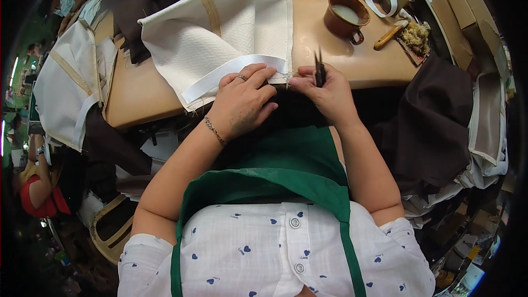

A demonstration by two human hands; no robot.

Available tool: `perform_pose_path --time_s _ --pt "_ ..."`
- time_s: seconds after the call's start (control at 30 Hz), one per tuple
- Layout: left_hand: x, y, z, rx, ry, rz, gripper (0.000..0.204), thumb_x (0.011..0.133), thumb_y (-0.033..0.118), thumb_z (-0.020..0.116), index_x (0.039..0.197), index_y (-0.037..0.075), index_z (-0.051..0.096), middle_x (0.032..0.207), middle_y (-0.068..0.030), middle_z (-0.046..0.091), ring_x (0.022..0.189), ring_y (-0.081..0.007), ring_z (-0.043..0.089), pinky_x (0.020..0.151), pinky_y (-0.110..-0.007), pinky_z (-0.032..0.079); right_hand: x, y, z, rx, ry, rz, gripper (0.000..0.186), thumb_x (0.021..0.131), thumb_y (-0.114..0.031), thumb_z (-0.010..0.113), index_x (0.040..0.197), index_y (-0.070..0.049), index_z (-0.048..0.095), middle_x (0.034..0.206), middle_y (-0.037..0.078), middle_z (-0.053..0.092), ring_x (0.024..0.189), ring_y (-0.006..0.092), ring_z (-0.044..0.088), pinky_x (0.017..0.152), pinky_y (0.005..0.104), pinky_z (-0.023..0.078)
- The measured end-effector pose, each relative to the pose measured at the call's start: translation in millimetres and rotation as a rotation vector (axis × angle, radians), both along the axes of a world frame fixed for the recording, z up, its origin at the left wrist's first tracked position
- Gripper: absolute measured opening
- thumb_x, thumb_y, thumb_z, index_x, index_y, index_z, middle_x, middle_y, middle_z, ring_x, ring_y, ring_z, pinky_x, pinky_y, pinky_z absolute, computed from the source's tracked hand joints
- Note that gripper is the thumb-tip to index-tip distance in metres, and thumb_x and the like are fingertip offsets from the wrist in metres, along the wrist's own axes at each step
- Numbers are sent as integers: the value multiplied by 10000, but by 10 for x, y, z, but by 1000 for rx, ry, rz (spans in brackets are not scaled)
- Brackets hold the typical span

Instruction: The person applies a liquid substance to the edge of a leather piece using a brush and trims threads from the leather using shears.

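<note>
A cream textured fabric piece (236, 27) with a tan stripe lies across the table in front of me. A white band (220, 77) runs along its near edge, and loose threads hang from the corners. My left hand (245, 96) rests on the band, fingers stretched over it and thumb apart below. In my right hand (327, 91) are small dark thread snips (319, 69), blades pointing up and away. The thumb and forefinger of that hand come close to the fabric's right corner; whether they pinch a thread there I cannot make out.
On the tan table (379, 71) stand a brown mug (345, 16) of whitish liquid and a wooden-handled brush (389, 36). Dark brown cloth (434, 115) drapes at right, beside cardboard boxes (467, 11). Another cream piece (66, 88) hangs at left; a person in red (41, 192) sits beyond.
</note>
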State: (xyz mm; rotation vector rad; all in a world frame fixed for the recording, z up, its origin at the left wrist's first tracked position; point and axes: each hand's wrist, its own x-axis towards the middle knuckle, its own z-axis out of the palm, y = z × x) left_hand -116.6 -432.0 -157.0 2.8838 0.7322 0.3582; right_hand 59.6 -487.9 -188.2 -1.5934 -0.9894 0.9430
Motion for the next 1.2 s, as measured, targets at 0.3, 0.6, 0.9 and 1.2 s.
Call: perform_pose_path --time_s 0.3,0.6,0.9,1.2 --pt "-15 32 -24 57 -32 -27 178 702 248 644 816 125 586 1166 -17 485 1094 -188 443 767 -388 371 228 71 55 33 98 8 153 706 -63 644 739 1 509 639 49 566 583 109 564 544 231 468" --pt "153 -16 36 71 -83 150 185 679 205 641 772 90 531 941 -31 519 892 -199 502 657 -350 385 389 -335 166 -152 100 1 260 755 -213 668 831 -39 491 646 -13 490 503 57 429 427 189 381" --pt "151 63 -54 217 -165 105 89 676 116 598 722 95 525 754 -25 494 734 -211 504 569 -353 356 32 -423 -206 -107 175 130 237 790 -220 632 891 -41 515 664 -28 490 586 39 440 499 190 368" --pt "118 90 -134 105 -378 88 104 664 85 610 748 94 550 773 -16 523 748 -201 510 599 -333 355 -44 -168 -237 136 48 118 229 770 -223 648 837 -27 549 654 -13 513 591 60 425 547 205 377"
